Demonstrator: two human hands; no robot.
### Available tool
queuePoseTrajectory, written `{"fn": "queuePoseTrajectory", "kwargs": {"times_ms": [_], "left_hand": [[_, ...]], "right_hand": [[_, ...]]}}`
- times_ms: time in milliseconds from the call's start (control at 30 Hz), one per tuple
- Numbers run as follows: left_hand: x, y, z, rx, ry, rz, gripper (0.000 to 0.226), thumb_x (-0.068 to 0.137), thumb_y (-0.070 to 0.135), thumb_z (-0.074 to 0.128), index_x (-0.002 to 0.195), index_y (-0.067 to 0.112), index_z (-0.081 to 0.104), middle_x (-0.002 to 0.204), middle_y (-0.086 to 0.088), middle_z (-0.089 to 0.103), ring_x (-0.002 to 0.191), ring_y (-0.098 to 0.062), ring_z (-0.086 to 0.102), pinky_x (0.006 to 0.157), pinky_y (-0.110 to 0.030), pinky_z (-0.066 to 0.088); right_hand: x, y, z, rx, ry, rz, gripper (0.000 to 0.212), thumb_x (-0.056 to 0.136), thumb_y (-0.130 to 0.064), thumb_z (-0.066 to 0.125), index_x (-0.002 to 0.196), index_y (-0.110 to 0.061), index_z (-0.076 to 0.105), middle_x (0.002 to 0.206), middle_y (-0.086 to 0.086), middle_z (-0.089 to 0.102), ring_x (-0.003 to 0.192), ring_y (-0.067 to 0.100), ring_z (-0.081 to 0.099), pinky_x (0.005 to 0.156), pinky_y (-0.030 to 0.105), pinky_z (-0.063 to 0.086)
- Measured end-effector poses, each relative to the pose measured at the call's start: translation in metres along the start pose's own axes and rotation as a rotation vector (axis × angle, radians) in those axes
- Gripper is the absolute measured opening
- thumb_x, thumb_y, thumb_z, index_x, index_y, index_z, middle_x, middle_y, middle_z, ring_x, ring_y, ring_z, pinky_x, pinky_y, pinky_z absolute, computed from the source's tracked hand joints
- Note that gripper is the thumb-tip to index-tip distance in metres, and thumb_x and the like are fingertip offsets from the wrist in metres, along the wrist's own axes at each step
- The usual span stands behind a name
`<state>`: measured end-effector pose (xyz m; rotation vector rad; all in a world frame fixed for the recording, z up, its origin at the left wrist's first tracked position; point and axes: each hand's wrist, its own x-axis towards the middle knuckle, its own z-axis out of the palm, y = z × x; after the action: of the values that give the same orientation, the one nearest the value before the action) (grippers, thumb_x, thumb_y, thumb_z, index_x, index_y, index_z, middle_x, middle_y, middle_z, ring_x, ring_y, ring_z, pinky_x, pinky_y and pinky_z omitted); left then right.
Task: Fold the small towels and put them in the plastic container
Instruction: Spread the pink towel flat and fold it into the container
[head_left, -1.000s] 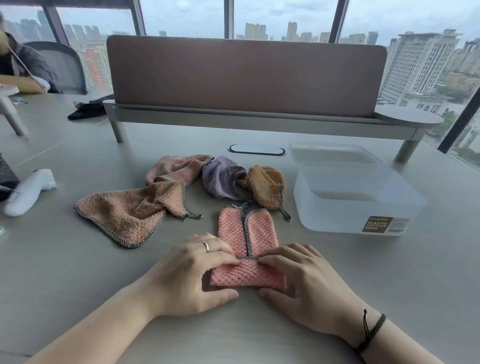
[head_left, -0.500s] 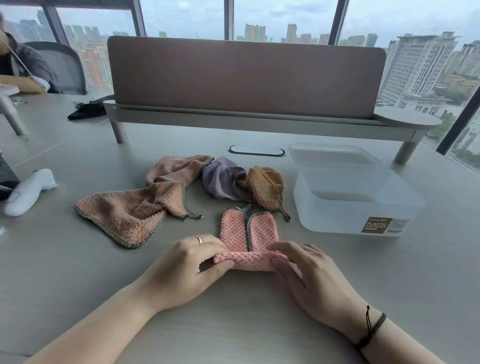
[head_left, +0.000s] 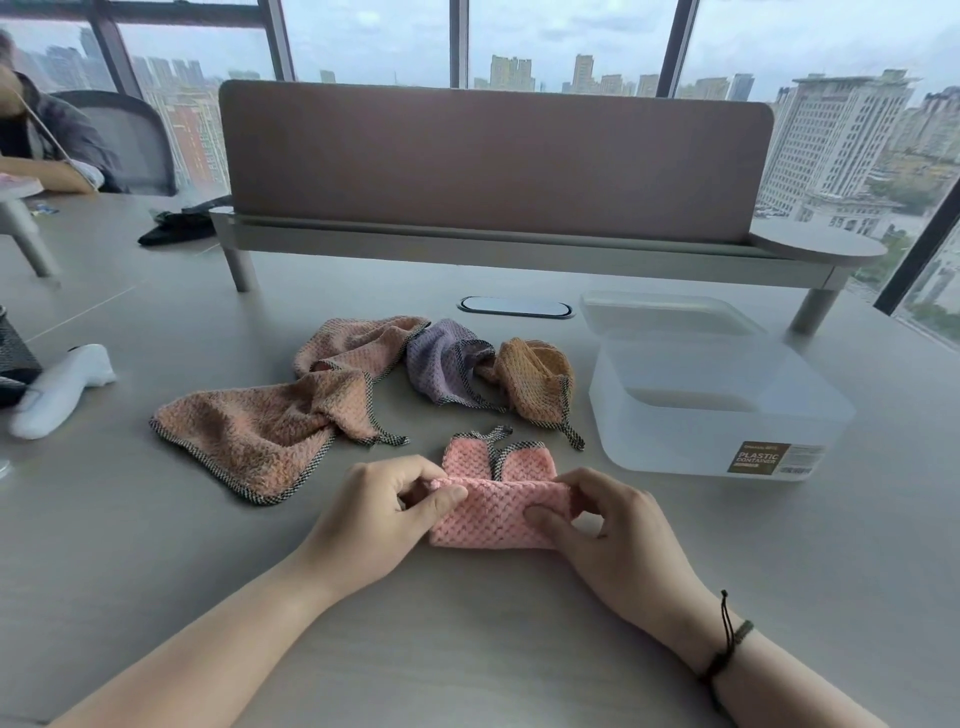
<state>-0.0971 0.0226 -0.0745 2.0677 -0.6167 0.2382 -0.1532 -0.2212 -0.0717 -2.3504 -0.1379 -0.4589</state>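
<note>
Between my hands on the surface (head_left: 156, 545), the pink towel (head_left: 493, 512) is mid-fold: my left hand (head_left: 382, 514) and right hand (head_left: 618, 535) each pinch its doubled edge. Next I'd press it flat, then carry it to the open plastic container (head_left: 717, 410) nearby.

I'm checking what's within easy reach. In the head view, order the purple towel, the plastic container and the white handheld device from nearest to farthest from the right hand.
From the right hand:
1. Plastic container, just beyond it to the right.
2. Purple towel, crumpled farther back to the left.
3. White handheld device, at the table's far left edge.
</note>
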Motion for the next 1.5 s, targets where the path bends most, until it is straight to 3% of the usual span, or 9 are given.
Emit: {"fn": "queuePoseTrajectory", "kwargs": {"times_ms": [167, 267, 367, 667, 900, 1067, 1200, 1367, 1500], "left_hand": [[0.001, -0.001, 0.002, 0.005, -0.012, -0.063, 0.021, 0.081, 0.050, 0.073, 0.083, 0.030, 0.070, 0.065, 0.009, 0.072, 0.058, -0.011, 0.066, 0.058, -0.031, 0.050], [0.003, 0.003, 0.003, 0.094, -0.012, -0.078, 0.015, 0.082, 0.043, 0.076, 0.084, 0.031, 0.068, 0.052, 0.012, 0.064, 0.044, -0.004, 0.050, 0.048, -0.019, 0.037], [0.003, 0.004, 0.005, 0.171, -0.006, -0.083, 0.021, 0.081, 0.051, 0.075, 0.087, 0.032, 0.068, 0.054, 0.013, 0.063, 0.045, -0.005, 0.050, 0.049, -0.024, 0.041], [-0.008, 0.010, 0.001, 0.271, -0.080, 0.370, 0.020, 0.090, 0.037, 0.067, 0.103, 0.024, 0.071, 0.115, 0.010, 0.064, 0.110, -0.009, 0.061, 0.094, -0.034, 0.049], [-0.008, 0.005, 0.002, 0.348, -0.351, 0.292, 0.048, 0.090, 0.063, 0.056, 0.127, 0.034, 0.063, 0.140, 0.020, 0.057, 0.134, 0.009, 0.042, 0.113, -0.014, 0.029], [-0.008, 0.005, 0.003, 0.342, -0.360, 0.255, 0.055, 0.086, 0.060, 0.062, 0.136, 0.037, 0.055, 0.141, 0.028, 0.049, 0.135, 0.016, 0.034, 0.112, -0.008, 0.023], [-0.007, 0.005, 0.003, 0.288, -0.338, 0.200, 0.055, 0.085, 0.051, 0.064, 0.137, 0.042, 0.050, 0.136, 0.036, 0.047, 0.130, 0.018, 0.039, 0.109, -0.008, 0.029], [-0.006, 0.006, 0.004, 0.229, -0.288, 0.153, 0.053, 0.080, 0.032, 0.063, 0.131, 0.040, 0.053, 0.128, 0.027, 0.060, 0.121, 0.013, 0.051, 0.103, -0.012, 0.038], [-0.006, 0.003, 0.005, 0.264, -0.216, 0.207, 0.036, 0.087, 0.041, 0.062, 0.122, 0.034, 0.061, 0.118, 0.023, 0.066, 0.114, 0.007, 0.056, 0.100, -0.016, 0.040]], "right_hand": [[0.005, -0.003, 0.001, 0.065, 0.000, 0.095, 0.031, 0.070, -0.043, 0.084, 0.094, -0.031, 0.067, 0.059, -0.012, 0.059, 0.054, 0.003, 0.054, 0.054, 0.016, 0.040], [0.006, -0.002, 0.001, 0.096, 0.000, 0.121, 0.036, 0.069, -0.039, 0.086, 0.097, -0.031, 0.065, 0.054, -0.013, 0.057, 0.048, 0.003, 0.049, 0.051, 0.014, 0.036], [0.006, -0.003, 0.002, 0.086, -0.016, 0.129, 0.037, 0.071, -0.036, 0.086, 0.100, -0.032, 0.063, 0.053, -0.010, 0.057, 0.047, 0.004, 0.048, 0.050, 0.016, 0.036], [0.002, -0.003, -0.001, 0.027, -0.054, 0.073, 0.022, 0.074, -0.025, 0.078, 0.083, -0.032, 0.059, 0.062, 0.000, 0.057, 0.053, 0.008, 0.047, 0.055, 0.026, 0.043], [0.000, -0.002, 0.001, -0.075, -0.039, 0.073, 0.018, 0.072, -0.030, 0.077, 0.082, -0.033, 0.062, 0.069, -0.008, 0.056, 0.064, 0.006, 0.052, 0.059, 0.027, 0.043], [-0.006, 0.002, -0.004, -0.300, -0.016, -0.136, 0.022, 0.082, -0.054, 0.066, 0.100, -0.043, 0.072, 0.121, -0.019, 0.057, 0.106, 0.008, 0.052, 0.087, 0.028, 0.044], [-0.007, 0.002, -0.008, -0.373, -0.256, -0.177, 0.063, 0.072, -0.084, 0.050, 0.120, -0.045, 0.063, 0.125, -0.032, 0.056, 0.117, -0.001, 0.046, 0.096, 0.028, 0.037], [-0.006, 0.002, -0.009, -0.318, -0.188, -0.181, 0.044, 0.073, -0.056, 0.059, 0.116, -0.043, 0.060, 0.111, -0.030, 0.061, 0.111, 0.000, 0.049, 0.091, 0.022, 0.033], [-0.010, 0.001, -0.008, -0.372, -0.162, -0.224, 0.039, 0.074, -0.043, 0.060, 0.112, -0.038, 0.058, 0.105, -0.023, 0.063, 0.104, 0.006, 0.055, 0.088, 0.023, 0.036]]}}
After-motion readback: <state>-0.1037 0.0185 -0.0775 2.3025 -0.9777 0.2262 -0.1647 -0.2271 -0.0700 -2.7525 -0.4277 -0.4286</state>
